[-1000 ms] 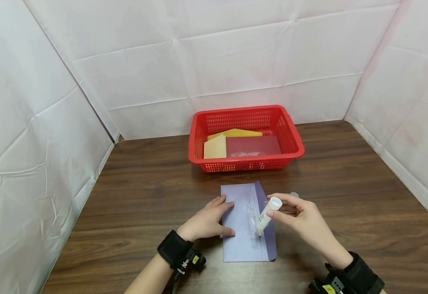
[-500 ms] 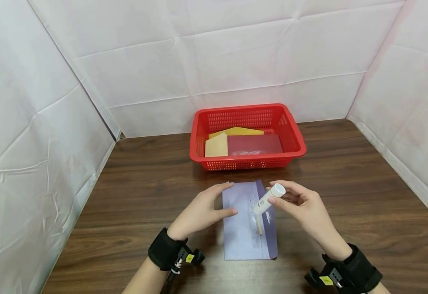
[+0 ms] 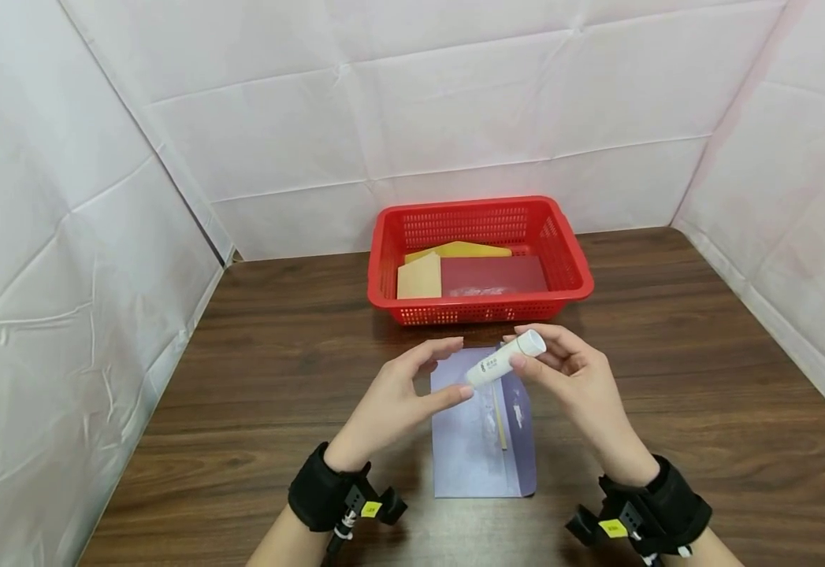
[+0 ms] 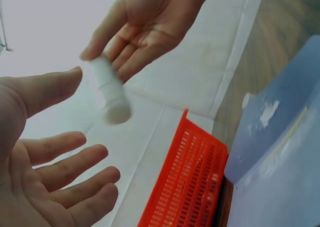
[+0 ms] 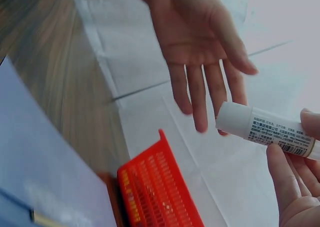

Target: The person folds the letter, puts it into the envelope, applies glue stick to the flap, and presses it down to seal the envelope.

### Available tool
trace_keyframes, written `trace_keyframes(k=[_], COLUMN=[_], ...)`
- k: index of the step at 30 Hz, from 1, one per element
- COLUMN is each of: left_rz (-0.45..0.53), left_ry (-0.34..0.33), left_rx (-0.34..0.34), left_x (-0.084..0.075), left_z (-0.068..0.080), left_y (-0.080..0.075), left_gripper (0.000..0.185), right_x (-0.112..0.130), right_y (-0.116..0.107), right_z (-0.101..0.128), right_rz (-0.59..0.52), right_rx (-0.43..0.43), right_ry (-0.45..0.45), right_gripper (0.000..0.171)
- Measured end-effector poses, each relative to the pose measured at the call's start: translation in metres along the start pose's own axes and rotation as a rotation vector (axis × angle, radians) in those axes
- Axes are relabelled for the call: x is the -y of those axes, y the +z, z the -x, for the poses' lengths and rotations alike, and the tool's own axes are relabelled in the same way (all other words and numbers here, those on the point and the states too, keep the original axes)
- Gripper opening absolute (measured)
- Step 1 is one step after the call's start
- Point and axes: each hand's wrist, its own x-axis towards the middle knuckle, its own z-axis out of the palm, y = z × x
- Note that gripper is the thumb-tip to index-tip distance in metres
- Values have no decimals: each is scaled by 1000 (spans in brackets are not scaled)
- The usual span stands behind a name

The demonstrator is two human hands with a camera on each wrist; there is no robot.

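Observation:
My right hand (image 3: 574, 382) pinches a white glue stick (image 3: 493, 366) between thumb and fingers, tilted in the air above a lilac envelope (image 3: 465, 461). Small print and a barcode show on its label in the right wrist view. My left hand (image 3: 399, 394) hovers at the stick's lower left end, fingers spread and thumb out. In the left wrist view a gap separates that hand from the stick. The envelope lies on the table with its side flap (image 3: 524, 453) folded out. White glue smears (image 4: 269, 113) mark the flap, and a thin yellowish strip (image 3: 500, 425) runs beside the fold.
A red plastic basket (image 3: 479, 313) stands behind the envelope against the white sheet wall. Inside are a dark red envelope (image 3: 493, 274), a cream one (image 3: 419, 277) and a yellow one (image 3: 462, 250). A small white cap (image 4: 246, 100) lies beyond the flap on the wooden table (image 3: 284, 346).
My right hand has lifted the glue stick off the envelope and tilted it flatter, toward the left. My left hand has left the envelope and risen toward the stick's end.

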Motion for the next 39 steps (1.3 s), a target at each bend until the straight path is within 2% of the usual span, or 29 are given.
trace_keyframes(k=[4,9,14,19,27,39], left_rz=[81,147,174,188,196,240], left_ry=[-13,-13,26,26,31,20], left_rx=[-20,-41,-80,-102,-105,-125], left_x=[-3,-6,-5,-5,-5,-5], left_z=[-1,-3,-6,-6,-5,-3], left_y=[7,14,19,19,15,-2], left_gripper=[53,46,35,28,27,29], right_x=[1,3,4,3,3,-3], right_y=[5,12,15,16,16,15], right_z=[-2,-3,-3,-3,-2,1], right_rz=[-114,-204,-236,-242,-218,-25], right_rx=[8,-21,-33,-29,-15,24], right_ry=[-11,-10,-20,-20,-5,80], right_gripper=[36,35,34,33,32,33])
